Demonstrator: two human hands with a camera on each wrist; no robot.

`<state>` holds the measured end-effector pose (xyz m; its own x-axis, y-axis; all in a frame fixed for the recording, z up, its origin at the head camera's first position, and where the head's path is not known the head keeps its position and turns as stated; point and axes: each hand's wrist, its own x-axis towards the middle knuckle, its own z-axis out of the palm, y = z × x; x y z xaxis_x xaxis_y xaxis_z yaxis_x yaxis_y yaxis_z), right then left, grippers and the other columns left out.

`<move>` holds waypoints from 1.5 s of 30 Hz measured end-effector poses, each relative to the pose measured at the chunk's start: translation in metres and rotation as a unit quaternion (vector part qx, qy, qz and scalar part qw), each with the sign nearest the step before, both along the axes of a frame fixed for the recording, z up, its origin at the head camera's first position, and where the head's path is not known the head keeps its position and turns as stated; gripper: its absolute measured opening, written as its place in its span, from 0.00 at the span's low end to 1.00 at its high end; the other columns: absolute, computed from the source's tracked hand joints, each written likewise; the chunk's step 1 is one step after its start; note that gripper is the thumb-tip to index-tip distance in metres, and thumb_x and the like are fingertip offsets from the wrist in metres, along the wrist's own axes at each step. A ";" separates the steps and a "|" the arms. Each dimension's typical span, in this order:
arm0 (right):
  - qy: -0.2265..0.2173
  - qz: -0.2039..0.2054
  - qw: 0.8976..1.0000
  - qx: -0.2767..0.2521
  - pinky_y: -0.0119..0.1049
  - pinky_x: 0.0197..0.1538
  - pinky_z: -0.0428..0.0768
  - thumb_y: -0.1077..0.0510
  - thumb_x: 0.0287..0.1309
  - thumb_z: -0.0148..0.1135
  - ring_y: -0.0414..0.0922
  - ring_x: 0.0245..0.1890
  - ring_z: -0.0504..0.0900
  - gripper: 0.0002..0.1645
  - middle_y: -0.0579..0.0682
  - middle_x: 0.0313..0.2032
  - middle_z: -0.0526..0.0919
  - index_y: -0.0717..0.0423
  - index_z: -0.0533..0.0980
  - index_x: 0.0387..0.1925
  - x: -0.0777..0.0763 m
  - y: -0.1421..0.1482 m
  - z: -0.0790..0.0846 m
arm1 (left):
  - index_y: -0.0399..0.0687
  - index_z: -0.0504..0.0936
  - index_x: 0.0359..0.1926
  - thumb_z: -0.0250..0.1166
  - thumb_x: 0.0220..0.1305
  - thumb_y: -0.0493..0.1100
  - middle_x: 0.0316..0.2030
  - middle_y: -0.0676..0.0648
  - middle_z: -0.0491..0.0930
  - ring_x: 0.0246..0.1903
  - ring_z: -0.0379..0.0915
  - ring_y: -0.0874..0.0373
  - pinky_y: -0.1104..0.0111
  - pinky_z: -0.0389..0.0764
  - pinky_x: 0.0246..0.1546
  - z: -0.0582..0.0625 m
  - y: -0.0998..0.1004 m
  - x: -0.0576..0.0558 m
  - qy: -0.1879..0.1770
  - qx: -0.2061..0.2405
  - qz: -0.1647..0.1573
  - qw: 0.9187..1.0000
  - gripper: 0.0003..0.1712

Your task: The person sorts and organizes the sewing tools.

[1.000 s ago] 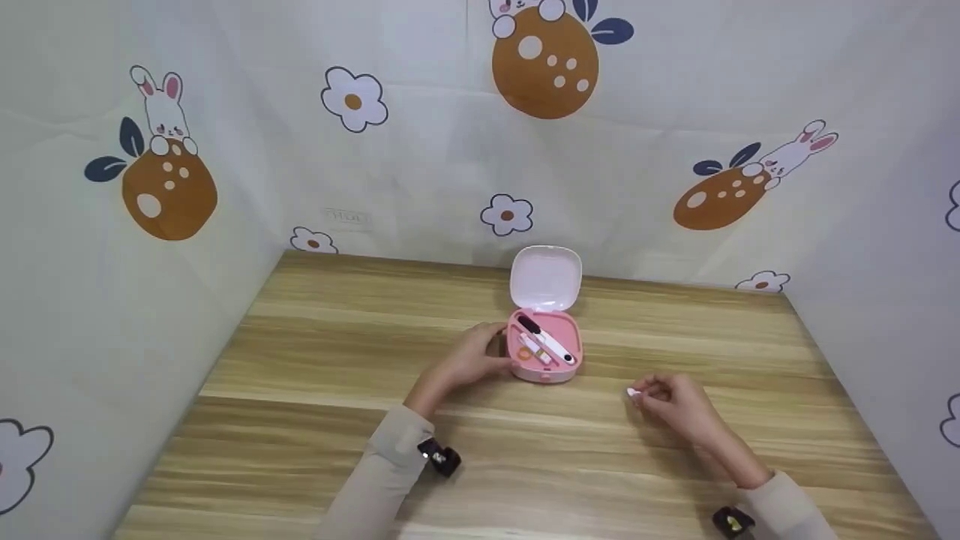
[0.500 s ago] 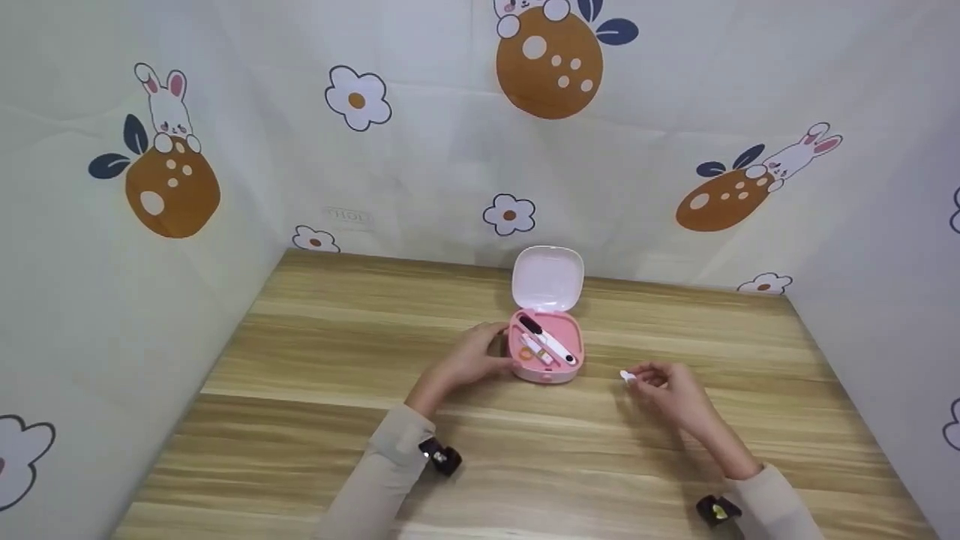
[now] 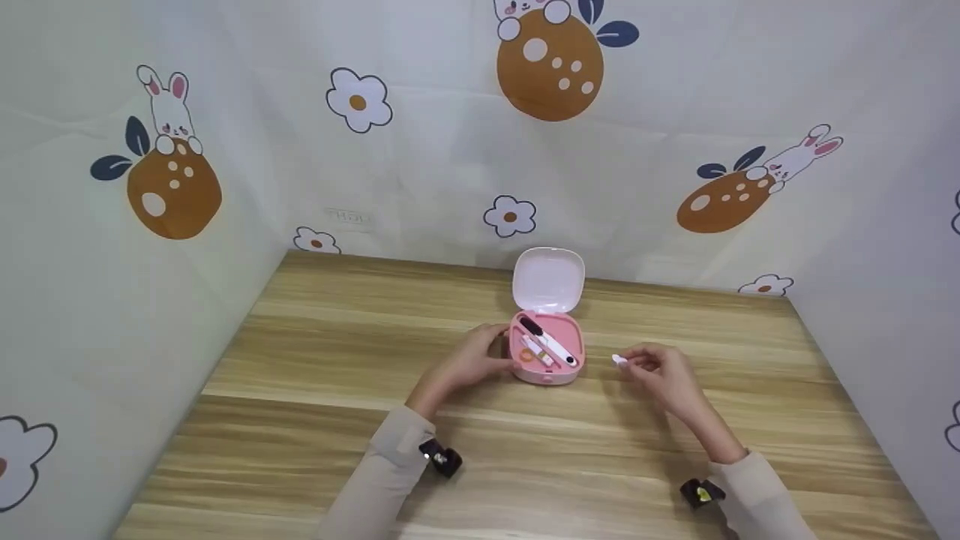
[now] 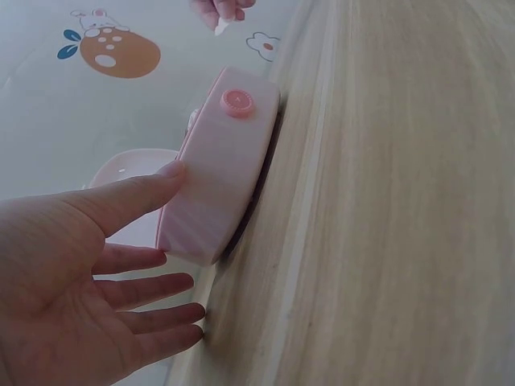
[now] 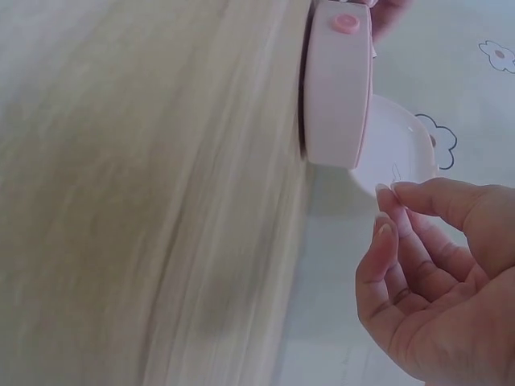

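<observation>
A small pink box [image 3: 544, 377] stands on the table with its white lid [image 3: 550, 281] raised at the back. Inside lie a slim white tool with a black end [image 3: 562, 352], a short white-and-pink stick [image 3: 535, 350] and an orange ring-like piece [image 3: 526, 355]. My left hand [image 3: 471, 358] rests against the box's left side; in the left wrist view its thumb touches the front wall and the other fingers are spread. To the right of the box, my right hand [image 3: 666, 373] pinches a small white piece [image 3: 619, 360] between thumb and fingertips; its kind cannot be made out.
The box sits toward the back of a wood-grain table [image 3: 315, 330]. Pale cloth walls [image 3: 427, 165] with rabbit, fruit and flower prints enclose the table on the left, back and right.
My right hand has moved left and toward the back with the white piece, closer to the box. The left hand and the box have stayed in place.
</observation>
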<state>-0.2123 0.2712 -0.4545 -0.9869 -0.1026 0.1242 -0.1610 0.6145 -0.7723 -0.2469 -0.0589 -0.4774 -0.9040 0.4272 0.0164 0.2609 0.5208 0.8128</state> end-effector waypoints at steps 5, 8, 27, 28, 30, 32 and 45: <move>0.004 -0.003 1.000 -0.017 0.21 0.34 0.80 0.71 0.62 0.69 0.33 0.30 0.81 0.07 0.61 0.35 0.90 0.73 0.85 0.41 -0.006 -0.005 -0.001 | 0.36 0.70 0.75 0.75 0.66 0.45 0.66 0.34 0.76 0.68 0.71 0.41 0.48 0.69 0.75 0.000 -0.001 0.001 -0.001 -0.003 0.001 1.000 0.41; 0.004 -0.001 1.000 -0.022 0.21 0.34 0.79 0.72 0.62 0.69 0.32 0.29 0.80 0.07 0.61 0.34 0.90 0.73 0.85 0.41 -0.009 -0.009 -0.001 | 0.36 0.70 0.75 0.76 0.66 0.45 0.65 0.34 0.77 0.67 0.71 0.40 0.48 0.69 0.75 0.000 -0.001 0.001 -0.003 0.000 0.000 1.000 0.42; 0.002 0.015 1.000 -0.015 0.21 0.32 0.77 0.72 0.63 0.68 0.37 0.30 0.81 0.08 0.64 0.34 0.89 0.75 0.85 0.42 -0.032 -0.036 -0.003 | 0.35 0.71 0.74 0.76 0.65 0.43 0.68 0.32 0.75 0.71 0.68 0.38 0.47 0.66 0.77 -0.002 -0.001 0.000 0.011 0.016 -0.009 1.000 0.41; 0.002 0.016 1.000 -0.013 0.21 0.31 0.77 0.71 0.63 0.68 0.38 0.30 0.81 0.08 0.64 0.34 0.89 0.75 0.85 0.41 -0.033 -0.037 -0.004 | 0.35 0.71 0.74 0.75 0.65 0.43 0.68 0.32 0.75 0.71 0.68 0.38 0.47 0.66 0.77 -0.002 -0.001 0.000 0.012 0.017 -0.010 1.000 0.41; 0.001 0.018 1.000 -0.011 0.22 0.31 0.76 0.71 0.63 0.68 0.39 0.30 0.80 0.08 0.64 0.33 0.89 0.75 0.85 0.42 -0.036 -0.039 -0.004 | 0.34 0.71 0.74 0.75 0.66 0.43 0.67 0.32 0.75 0.70 0.69 0.38 0.47 0.66 0.76 -0.001 -0.001 0.000 0.014 0.018 -0.010 1.000 0.40; 0.000 0.019 1.000 -0.008 0.22 0.31 0.77 0.70 0.64 0.69 0.39 0.29 0.80 0.08 0.64 0.34 0.89 0.75 0.85 0.41 -0.038 -0.041 -0.003 | 0.34 0.71 0.74 0.75 0.66 0.43 0.67 0.32 0.75 0.70 0.69 0.38 0.47 0.66 0.76 0.000 -0.001 0.000 0.011 0.018 -0.010 1.000 0.40; -0.004 0.021 1.000 -0.006 0.22 0.32 0.78 0.69 0.63 0.69 0.38 0.29 0.81 0.09 0.65 0.34 0.89 0.75 0.85 0.41 -0.049 -0.056 -0.003 | 0.34 0.70 0.74 0.75 0.66 0.43 0.68 0.32 0.75 0.70 0.69 0.37 0.47 0.65 0.77 0.000 -0.001 -0.001 0.010 0.008 -0.010 1.000 0.41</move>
